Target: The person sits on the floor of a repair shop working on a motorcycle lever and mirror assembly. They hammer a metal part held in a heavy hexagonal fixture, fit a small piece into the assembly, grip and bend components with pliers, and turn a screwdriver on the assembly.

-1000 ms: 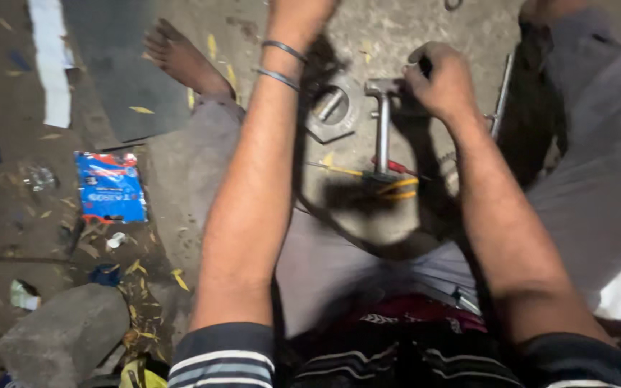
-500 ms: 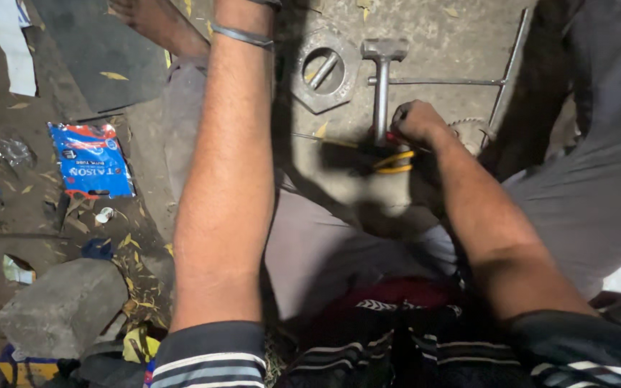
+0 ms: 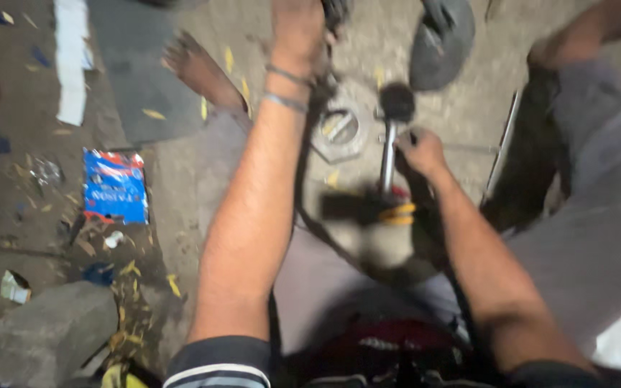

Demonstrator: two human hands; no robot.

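Observation:
The picture is motion-blurred. My right hand [image 3: 420, 152] is curled against the shaft of an upright T-shaped metal tool [image 3: 389, 154] that stands on the concrete. A yellow and red handled tool [image 3: 398, 211] lies at its base. A large hexagonal metal nut [image 3: 339, 131] sits just left of the shaft. My left hand [image 3: 297, 32], with two thin bangles at the wrist, reaches far forward to the top edge. It meets something dark [image 3: 336, 11], and the grip is too blurred to read. A dark cord [image 3: 303, 187] runs down beside that arm.
A dark rounded object [image 3: 441, 39] lies beyond the tool. My bare foot [image 3: 199, 68] rests by a grey slab [image 3: 134, 79]. A blue packet [image 3: 115, 185], a white strip [image 3: 73, 57], a stone block [image 3: 48, 332] and litter are on the left. A thin metal rod [image 3: 501, 154] lies on the right.
My right hand has climbed from the yellow and red tool to the middle of the metal shaft. The view has tilted up, so my left hand and the dark rounded object now show.

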